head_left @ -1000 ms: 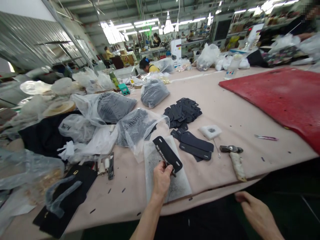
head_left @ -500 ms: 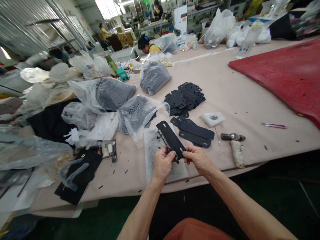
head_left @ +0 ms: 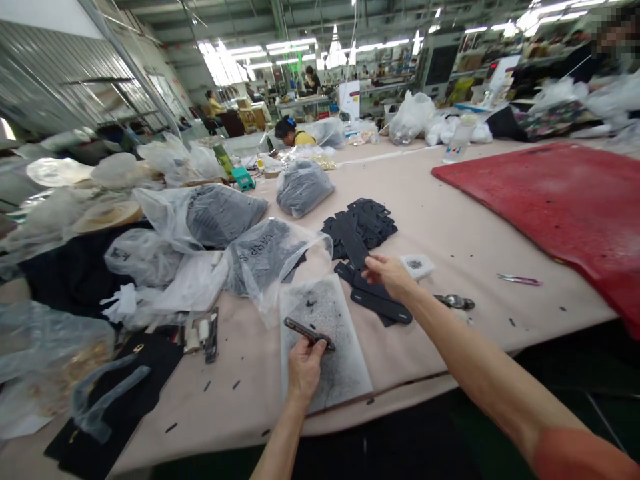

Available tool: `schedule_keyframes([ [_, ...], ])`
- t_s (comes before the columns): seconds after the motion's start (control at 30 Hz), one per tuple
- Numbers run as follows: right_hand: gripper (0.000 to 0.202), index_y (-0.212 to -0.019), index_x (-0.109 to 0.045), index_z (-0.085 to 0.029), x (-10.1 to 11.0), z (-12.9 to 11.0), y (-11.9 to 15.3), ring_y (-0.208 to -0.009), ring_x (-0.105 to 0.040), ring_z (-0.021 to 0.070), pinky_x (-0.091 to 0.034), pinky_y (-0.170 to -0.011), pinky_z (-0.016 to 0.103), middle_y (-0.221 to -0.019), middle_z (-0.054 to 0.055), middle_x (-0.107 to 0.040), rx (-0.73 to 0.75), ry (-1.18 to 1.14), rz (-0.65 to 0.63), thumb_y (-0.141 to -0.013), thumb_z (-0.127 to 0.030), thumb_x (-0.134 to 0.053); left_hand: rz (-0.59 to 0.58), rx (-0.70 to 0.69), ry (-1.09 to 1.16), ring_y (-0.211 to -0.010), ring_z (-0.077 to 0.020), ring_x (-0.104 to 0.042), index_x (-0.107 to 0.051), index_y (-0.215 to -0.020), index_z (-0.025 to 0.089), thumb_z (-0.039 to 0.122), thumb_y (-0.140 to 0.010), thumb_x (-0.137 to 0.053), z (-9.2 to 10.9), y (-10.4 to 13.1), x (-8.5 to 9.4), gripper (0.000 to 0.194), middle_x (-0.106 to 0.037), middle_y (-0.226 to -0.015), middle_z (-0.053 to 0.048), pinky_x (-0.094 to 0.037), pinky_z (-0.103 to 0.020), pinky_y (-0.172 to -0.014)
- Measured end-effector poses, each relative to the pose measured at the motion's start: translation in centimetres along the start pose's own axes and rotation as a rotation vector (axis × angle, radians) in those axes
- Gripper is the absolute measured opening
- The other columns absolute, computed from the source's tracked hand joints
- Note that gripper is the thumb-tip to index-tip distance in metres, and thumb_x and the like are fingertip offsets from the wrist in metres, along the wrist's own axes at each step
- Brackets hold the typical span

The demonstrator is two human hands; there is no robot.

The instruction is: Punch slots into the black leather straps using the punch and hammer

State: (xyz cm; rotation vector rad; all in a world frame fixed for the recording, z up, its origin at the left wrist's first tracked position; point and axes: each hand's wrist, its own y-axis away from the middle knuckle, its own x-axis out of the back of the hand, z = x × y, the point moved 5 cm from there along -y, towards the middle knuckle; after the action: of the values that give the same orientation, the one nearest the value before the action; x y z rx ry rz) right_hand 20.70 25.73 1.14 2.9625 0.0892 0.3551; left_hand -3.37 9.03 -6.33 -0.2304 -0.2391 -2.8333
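My left hand (head_left: pixel 304 370) is closed round a dark metal bar-shaped tool (head_left: pixel 303 328), its exact kind unclear, above a white board (head_left: pixel 350 360) strewn with black specks. Farther out, my right hand (head_left: pixel 387 273) pinches the near end of a flat black strip (head_left: pixel 354 241). That strip reaches onto a heaped pile of similar black pieces (head_left: pixel 377 217). Several slotted black strips (head_left: pixel 383 307) lie flat just below my right hand. Beside it sits a small white block (head_left: pixel 417 265) with a dark patch.
A hammer (head_left: pixel 456 302) is partly hidden by my right forearm. Small pink-handled snips (head_left: pixel 520 279) and a red sheet (head_left: pixel 545 193) lie to the right. On the left are plastic bags (head_left: pixel 270 260) and a black fabric piece (head_left: pixel 125 393). Another person (head_left: pixel 295 133) bends down across the table.
My right hand has carried the black strip away from the metal tool, out to the pile. My left hand keeps the tool, now lower over the board. The view has tilted up.
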Motion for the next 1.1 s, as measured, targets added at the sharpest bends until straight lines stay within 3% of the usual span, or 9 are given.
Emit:
schedule_keyframes([
  [0.1, 0.032, -0.109, -0.062, -0.013, 1.5, -1.0, -2.5, -0.088, -0.065, 0.0176, -0.05, -0.073, 0.027, -0.1, 0.01, -0.069, 0.025, 0.362, 0.066, -0.086, -0.033, -0.051, -0.007, -0.054, -0.009, -0.089, -0.0253, -0.069, -0.074, -0.087, 0.018, 0.036, -0.074, -0.068, 0.4, 0.7, -0.1, 0.023, -0.075, -0.089, -0.007, -0.055, -0.036, -0.082],
  [0.2, 0.03, -0.099, -0.068, -0.011, 1.9, 1.1, -1.1, -0.107, -0.058, 0.0276, -0.043, -0.091, 0.036, -0.11, 0.016, -0.066, 0.0, 0.552, 0.05, -0.07, -0.021, -0.068, -0.001, -0.082, -0.008, -0.088, -0.0252, -0.069, -0.075, -0.087, 0.018, 0.034, -0.075, -0.067, 0.7, 1.0, -0.2, 0.021, -0.075, -0.088, -0.007, -0.055, -0.036, -0.082],
  [0.27, 0.038, -0.102, -0.068, -0.011, 1.8, 3.2, 0.7, -0.113, -0.053, 0.0325, -0.039, -0.095, 0.041, -0.117, 0.019, -0.062, -0.011, 0.765, 0.015, -0.066, -0.021, -0.073, -0.002, -0.094, -0.013, -0.087, -0.0252, -0.069, -0.074, -0.087, 0.018, 0.033, -0.075, -0.066, 0.6, 1.0, -0.2, 0.02, -0.075, -0.087, -0.007, -0.055, -0.036, -0.082],
  [0.43, 0.04, -0.113, -0.062, -0.012, 1.3, 6.2, 2.8, -0.11, -0.052, 0.0307, -0.04, -0.089, 0.038, -0.119, 0.019, -0.057, 0.091, 1.288, -0.079, -0.082, -0.037, -0.064, -0.023, -0.091, -0.019, -0.087, -0.0248, -0.068, -0.074, -0.089, 0.017, 0.033, -0.076, -0.065, 0.2, 0.8, -0.3, 0.022, -0.075, -0.089, -0.007, -0.054, -0.036, -0.083],
  [0.57, 0.027, -0.104, -0.063, -0.009, 0.7, 6.0, 2.8, -0.104, -0.056, 0.0281, -0.041, -0.086, 0.033, -0.11, 0.02, -0.06, 0.197, 1.346, -0.188, -0.092, -0.03, -0.052, 0.003, -0.09, -0.033, -0.086, -0.0244, -0.069, -0.074, -0.087, 0.018, 0.032, -0.075, -0.065, 0.6, 0.9, -0.1, 0.021, -0.075, -0.087, -0.007, -0.053, -0.035, -0.083],
  [0.7, 0.024, -0.103, -0.063, -0.008, 0.9, 5.3, 2.7, -0.096, -0.061, 0.0246, -0.041, -0.08, 0.03, -0.104, 0.018, -0.064, 0.245, 1.347, -0.232, -0.091, -0.013, -0.043, 0.01, -0.101, -0.01, -0.082, -0.0236, -0.069, -0.074, -0.086, 0.018, 0.032, -0.074, -0.065, 0.8, 1.0, -0.1, 0.02, -0.074, -0.085, -0.006, -0.055, -0.034, -0.078],
  [0.9, 0.034, -0.103, -0.062, -0.008, 3.2, 3.8, 1.9, -0.092, -0.063, 0.0267, -0.041, -0.072, 0.032, -0.103, 0.02, -0.064, 0.189, 1.333, -0.05, -0.094, -0.013, -0.03, 0.04, -0.126, -0.042, -0.081, -0.0245, -0.069, -0.073, -0.086, 0.019, 0.031, -0.074, -0.065, 0.6, 1.0, 0.1, 0.019, -0.074, -0.082, -0.005, -0.054, -0.034, -0.077],
  [1.1, 0.026, -0.09, -0.064, -0.013, 2.7, 6.0, 3.2, -0.083, -0.064, 0.0205, -0.039, -0.072, 0.028, -0.093, 0.013, -0.068, 0.147, 1.243, -0.058, -0.093, -0.019, -0.04, 0.03, -0.128, -0.054, -0.08, -0.0236, -0.069, -0.073, -0.087, 0.018, 0.032, -0.075, -0.065, 0.6, 0.8, 0.0, 0.02, -0.074, -0.083, -0.006, -0.054, -0.034, -0.077],
])
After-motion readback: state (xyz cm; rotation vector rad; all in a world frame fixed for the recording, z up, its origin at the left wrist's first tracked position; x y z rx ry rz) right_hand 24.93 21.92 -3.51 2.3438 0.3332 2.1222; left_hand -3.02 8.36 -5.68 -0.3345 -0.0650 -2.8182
